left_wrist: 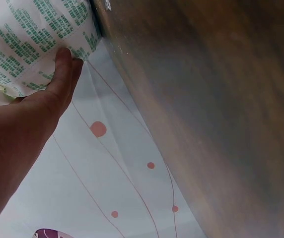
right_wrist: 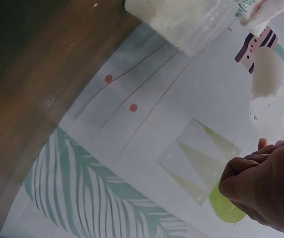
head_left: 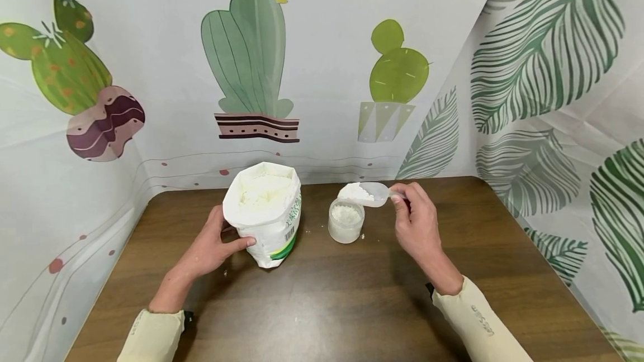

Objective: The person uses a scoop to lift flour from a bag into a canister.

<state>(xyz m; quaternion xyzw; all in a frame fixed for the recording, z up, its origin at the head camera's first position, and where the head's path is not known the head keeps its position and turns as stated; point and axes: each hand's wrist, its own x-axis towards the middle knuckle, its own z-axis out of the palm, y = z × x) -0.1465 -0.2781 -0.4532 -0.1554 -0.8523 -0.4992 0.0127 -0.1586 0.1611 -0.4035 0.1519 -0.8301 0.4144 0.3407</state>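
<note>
My left hand [head_left: 211, 249] grips the side of a white paper bag [head_left: 261, 233], thumb across its front. The bag is open at the top and full of pale powder. In the left wrist view, my fingers lie against the bag's green-printed side [left_wrist: 28, 39]. My right hand [head_left: 418, 221] pinches the handle of a translucent plastic scoop [head_left: 378, 192]. White powder fills the scoop's front part. The scoop is held just above a small clear jar [head_left: 345, 233], which has white powder inside. In the right wrist view, the scoop [right_wrist: 273, 116] is apart from the jar [right_wrist: 181, 20].
Bag and jar stand toward the back of a brown wooden table [head_left: 327, 300]. Small white specks lie around the jar and below the left hand. A hanging cloth [head_left: 327, 60] with cactus and leaf prints encloses the back and sides.
</note>
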